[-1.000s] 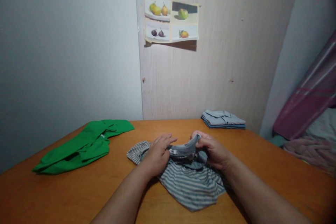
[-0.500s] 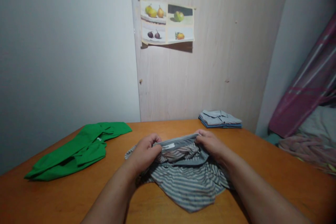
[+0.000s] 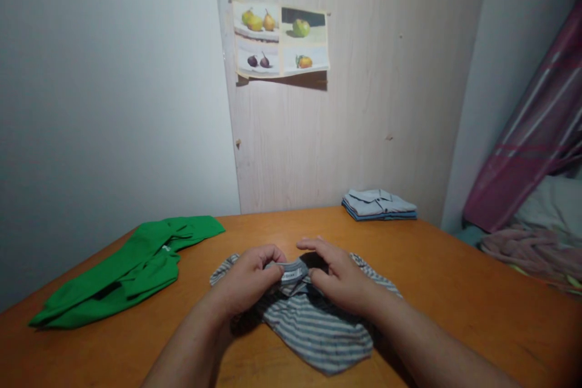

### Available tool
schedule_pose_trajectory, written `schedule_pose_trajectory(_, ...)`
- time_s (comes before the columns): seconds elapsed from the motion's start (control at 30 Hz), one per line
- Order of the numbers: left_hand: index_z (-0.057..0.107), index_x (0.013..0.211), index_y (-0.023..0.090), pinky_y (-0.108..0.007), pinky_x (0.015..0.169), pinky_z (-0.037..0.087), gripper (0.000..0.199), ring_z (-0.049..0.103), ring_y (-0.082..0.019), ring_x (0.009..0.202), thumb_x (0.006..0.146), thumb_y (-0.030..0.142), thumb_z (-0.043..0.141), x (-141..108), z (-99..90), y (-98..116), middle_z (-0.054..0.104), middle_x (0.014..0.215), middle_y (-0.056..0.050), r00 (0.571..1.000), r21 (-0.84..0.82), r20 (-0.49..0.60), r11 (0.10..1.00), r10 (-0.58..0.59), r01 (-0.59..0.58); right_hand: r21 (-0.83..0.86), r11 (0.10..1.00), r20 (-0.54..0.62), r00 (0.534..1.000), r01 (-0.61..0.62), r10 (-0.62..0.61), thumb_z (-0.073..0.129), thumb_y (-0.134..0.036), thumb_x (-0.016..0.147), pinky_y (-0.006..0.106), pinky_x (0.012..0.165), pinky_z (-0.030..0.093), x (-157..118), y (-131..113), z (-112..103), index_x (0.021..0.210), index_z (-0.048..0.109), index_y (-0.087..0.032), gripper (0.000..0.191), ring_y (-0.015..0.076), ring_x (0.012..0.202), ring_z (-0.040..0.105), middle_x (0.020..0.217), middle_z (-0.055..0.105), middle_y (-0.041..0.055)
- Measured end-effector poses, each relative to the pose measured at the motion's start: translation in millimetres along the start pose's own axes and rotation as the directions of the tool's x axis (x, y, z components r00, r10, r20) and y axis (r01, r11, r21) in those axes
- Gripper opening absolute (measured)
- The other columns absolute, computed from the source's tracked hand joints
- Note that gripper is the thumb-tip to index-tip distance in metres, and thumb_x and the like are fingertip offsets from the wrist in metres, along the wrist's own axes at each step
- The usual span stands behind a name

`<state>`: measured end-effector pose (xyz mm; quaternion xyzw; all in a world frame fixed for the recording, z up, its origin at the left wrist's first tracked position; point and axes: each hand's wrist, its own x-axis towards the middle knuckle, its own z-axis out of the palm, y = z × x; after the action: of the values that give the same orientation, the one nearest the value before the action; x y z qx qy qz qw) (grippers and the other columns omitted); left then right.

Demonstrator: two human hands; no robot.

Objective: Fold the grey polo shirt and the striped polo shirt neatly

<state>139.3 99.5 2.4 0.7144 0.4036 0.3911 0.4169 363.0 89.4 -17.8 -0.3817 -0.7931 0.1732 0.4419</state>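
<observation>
A grey-and-white striped shirt (image 3: 322, 327) lies bunched on the table in front of me, its grey collar band and white label turned up. My left hand (image 3: 252, 276) pinches the collar at the left of the label. My right hand (image 3: 339, 273) is at the collar's right side, index finger stretched out and thumb apart from it, with a dark gap of cloth between them. Whether the right thumb touches the collar I cannot tell. Parts of the shirt are hidden under both hands.
A green garment (image 3: 118, 273) lies spread on the orange table (image 3: 254, 227) at the left. Folded shirts (image 3: 379, 205) are stacked at the back right. Beyond the right edge are a pink curtain (image 3: 513, 151) and crumpled bedding (image 3: 522, 248). Fruit pictures (image 3: 280, 39) hang on the back wall.
My right hand has let go of the collar's right end and moved left toward my left hand. The collar, stretched out before, is now slack and narrower. The view has shifted slightly.
</observation>
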Motion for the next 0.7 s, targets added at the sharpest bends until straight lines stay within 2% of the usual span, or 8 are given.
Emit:
schedule_pose_trajectory(0.07,0.068,0.075,0.017,-0.020,0.052,0.034,0.010,0.047,-0.012,0.058,0.075,0.027,0.065,-2,0.2,3,0.057,0.064,0.001,0.998,0.005,0.054,1.000,-0.015,0.015,0.045,0.998,0.082,0.996,-0.042,0.038,0.062,-0.018,0.081,0.052,0.117,0.027,-1,-4,3,0.131,0.062,-0.029,0.052,0.0262,0.121,0.059,0.132,0.066,0.0055)
schedule_pose_trajectory(0.13,0.068,0.080,0.016,-0.020,0.054,0.034,0.013,0.048,-0.012,0.061,0.077,0.028,0.065,-3,0.1,4,0.057,0.067,0.001,0.994,0.025,0.105,0.999,-0.034,0.032,0.030,0.998,0.194,0.980,-0.055,0.049,0.067,-0.029,0.083,0.053,0.117,0.025,-1,-4,2,0.122,0.068,-0.026,0.039,0.0252,0.109,0.064,0.119,0.071,0.0043)
schedule_pose_trajectory(0.17,0.068,0.081,0.016,-0.020,0.055,0.034,0.015,0.048,-0.012,0.062,0.077,0.029,0.065,-3,-0.2,4,0.058,0.069,0.001,0.991,0.038,0.127,0.998,-0.047,0.042,0.015,0.998,0.240,0.969,-0.058,0.053,0.068,-0.034,0.084,0.052,0.115,0.028,0,-3,1,0.112,0.071,-0.024,0.030,0.0235,0.100,0.066,0.107,0.074,0.0031)
schedule_pose_trajectory(0.2,0.068,0.083,0.015,-0.020,0.056,0.034,0.016,0.048,-0.012,0.064,0.078,0.030,0.064,-3,-0.5,4,0.058,0.070,0.001,0.988,0.051,0.145,0.997,-0.061,0.054,0.007,0.997,0.272,0.960,-0.073,0.069,0.068,-0.038,0.084,0.048,0.109,0.036,0,-2,0,0.101,0.073,-0.022,0.024,0.0212,0.091,0.066,0.096,0.074,0.0020)
schedule_pose_trajectory(0.27,0.066,0.086,0.015,-0.020,0.056,0.034,0.019,0.048,-0.011,0.065,0.079,0.032,0.064,-3,-1.7,3,0.057,0.072,0.001,0.983,0.065,0.164,0.995,-0.085,0.075,0.028,0.988,0.287,0.948,-0.153,0.138,0.068,-0.039,0.083,0.034,0.085,0.048,1,1,-4,0.088,0.072,-0.019,0.021,0.0167,0.078,0.062,0.081,0.069,0.0004)
schedule_pose_trajectory(0.33,0.065,0.088,0.015,-0.021,0.056,0.034,0.021,0.048,-0.011,0.065,0.079,0.034,0.064,-2,-3.2,2,0.057,0.073,0.001,0.981,0.053,0.170,0.995,-0.091,0.083,0.084,0.963,0.281,0.933,-0.257,0.224,0.068,-0.034,0.080,0.024,0.061,0.043,2,5,-7,0.086,0.069,-0.018,0.017,0.0135,0.068,0.056,0.074,0.065,-0.0007)
schedule_pose_trajectory(0.37,0.065,0.088,0.015,-0.021,0.056,0.034,0.022,0.048,-0.011,0.065,0.078,0.034,0.064,-2,-4.0,1,0.058,0.073,0.001,0.981,0.043,0.172,0.996,-0.089,0.083,0.113,0.947,0.294,0.920,-0.302,0.258,0.068,-0.031,0.079,0.022,0.055,0.038,3,7,-8,0.086,0.068,-0.018,0.015,0.0122,0.064,0.053,0.072,0.062,-0.0015)
schedule_pose_trajectory(0.7,0.065,0.091,0.015,-0.021,0.056,0.036,0.019,0.050,-0.012,0.065,0.075,0.025,0.061,0,-6.7,-7,0.060,0.075,0.000,0.971,0.018,0.189,0.989,-0.146,0.145,0.369,0.800,0.400,0.858,-0.473,0.323,0.057,-0.015,0.066,0.020,0.051,0.030,5,17,-15,0.087,0.065,-0.016,0.022,0.0087,0.058,0.044,0.067,0.055,-0.0036)
